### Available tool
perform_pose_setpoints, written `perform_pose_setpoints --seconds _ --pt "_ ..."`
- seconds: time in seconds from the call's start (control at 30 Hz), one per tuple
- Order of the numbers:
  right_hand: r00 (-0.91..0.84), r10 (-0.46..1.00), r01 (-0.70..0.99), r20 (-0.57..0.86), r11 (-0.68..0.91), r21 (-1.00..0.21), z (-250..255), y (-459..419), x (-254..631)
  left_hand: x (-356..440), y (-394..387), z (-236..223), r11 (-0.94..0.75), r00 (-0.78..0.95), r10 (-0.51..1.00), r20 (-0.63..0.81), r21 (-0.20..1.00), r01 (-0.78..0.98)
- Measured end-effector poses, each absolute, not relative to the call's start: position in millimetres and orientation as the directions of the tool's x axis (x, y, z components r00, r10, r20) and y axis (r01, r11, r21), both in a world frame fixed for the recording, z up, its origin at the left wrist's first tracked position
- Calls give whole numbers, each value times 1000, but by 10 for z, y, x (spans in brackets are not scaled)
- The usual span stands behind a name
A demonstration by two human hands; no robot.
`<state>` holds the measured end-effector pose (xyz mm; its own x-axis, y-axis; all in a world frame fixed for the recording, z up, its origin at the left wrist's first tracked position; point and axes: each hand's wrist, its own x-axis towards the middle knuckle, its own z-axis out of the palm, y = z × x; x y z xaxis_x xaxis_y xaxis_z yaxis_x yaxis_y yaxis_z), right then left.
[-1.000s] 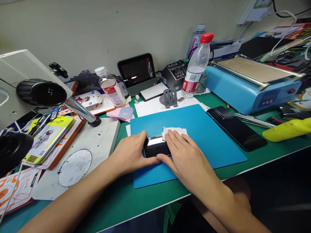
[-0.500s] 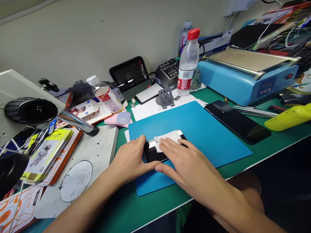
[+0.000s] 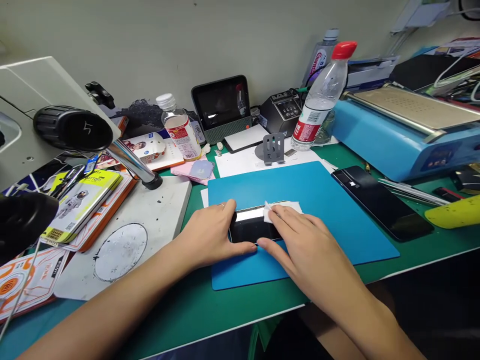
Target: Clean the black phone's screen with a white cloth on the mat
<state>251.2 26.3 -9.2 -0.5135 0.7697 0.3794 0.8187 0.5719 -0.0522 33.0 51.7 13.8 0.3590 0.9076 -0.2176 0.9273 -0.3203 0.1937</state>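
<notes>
A black phone (image 3: pixel 250 227) lies flat on the blue mat (image 3: pixel 318 200), its glossy screen up. My left hand (image 3: pixel 210 232) clamps its left end between thumb and fingers; a ring shows on one finger. My right hand (image 3: pixel 300 240) lies over the phone's right part, fingers together and pressing a white wipe (image 3: pixel 287 207) down on the screen, thumb along the phone's near edge. The right half of the phone is hidden under that hand.
A second black phone (image 3: pixel 382 202) lies right of the mat, by a blue machine (image 3: pixel 405 130) and a yellow tool (image 3: pixel 455 212). Behind stand two water bottles (image 3: pixel 320 100), a small screen (image 3: pixel 221 105), a grey stand (image 3: pixel 273 148). Left: microscope arm (image 3: pixel 75 130), white base plate (image 3: pixel 138 235), boxes (image 3: pixel 82 202).
My right hand has slid the white wipe back and forth over the phone's screen, leftwards and then right again. The left hand has kept its hold on the phone's left end.
</notes>
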Motion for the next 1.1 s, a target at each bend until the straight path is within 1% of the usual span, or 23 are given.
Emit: perform_pose_setpoints --seconds 0.1,0.33,0.53,0.73,0.9,1.1 --pt "-520 772 818 365 574 -49 -53 282 2439 328 511 122 -330 367 909 -200 193 924" --pt "-558 743 801 370 598 7 -77 111 2615 327 513 124 -336 371 906 -204 188 923" --pt "-562 760 799 327 600 -22 -27 284 2575 335 514 137 -315 357 908 -219 207 926" --pt "-562 738 803 374 595 33 -90 182 2626 334 515 137 -329 369 907 -204 207 922" --pt "-573 743 796 345 605 17 -70 250 2565 326 509 131 -327 368 906 -210 207 922" --pt "-576 735 799 357 598 60 -81 182 2553 336 512 125 -330 368 908 -198 199 923"
